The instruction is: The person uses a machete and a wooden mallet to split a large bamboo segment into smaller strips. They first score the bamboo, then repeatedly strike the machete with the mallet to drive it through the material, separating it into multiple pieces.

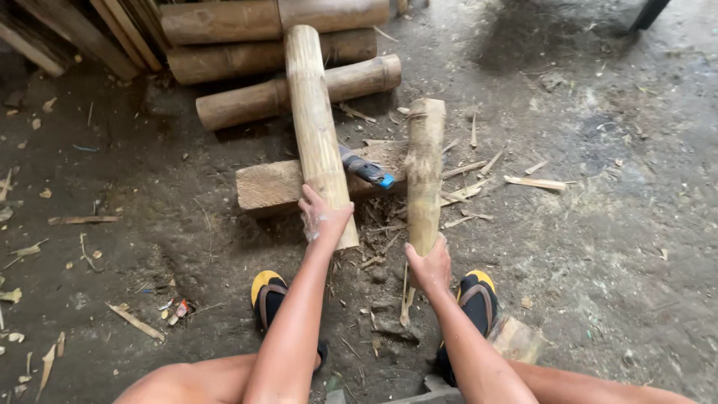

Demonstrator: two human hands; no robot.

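— Bamboo everywhere? What lies around the hands?

— Round bamboo logs (299, 97) are stacked behind a flat wooden block (273, 187) on the dirt floor (598, 224), amid pale splinters. A blade with a blue-tipped handle (366, 170) lies on the block, between the two poles.

— And the hands?

— The left hand (323, 218) clasps the near end of a thick, ridged bamboo pole (314, 127) leaning over the block. The right hand (428, 265) is wrapped around a rough wooden club (425, 172), held upright.
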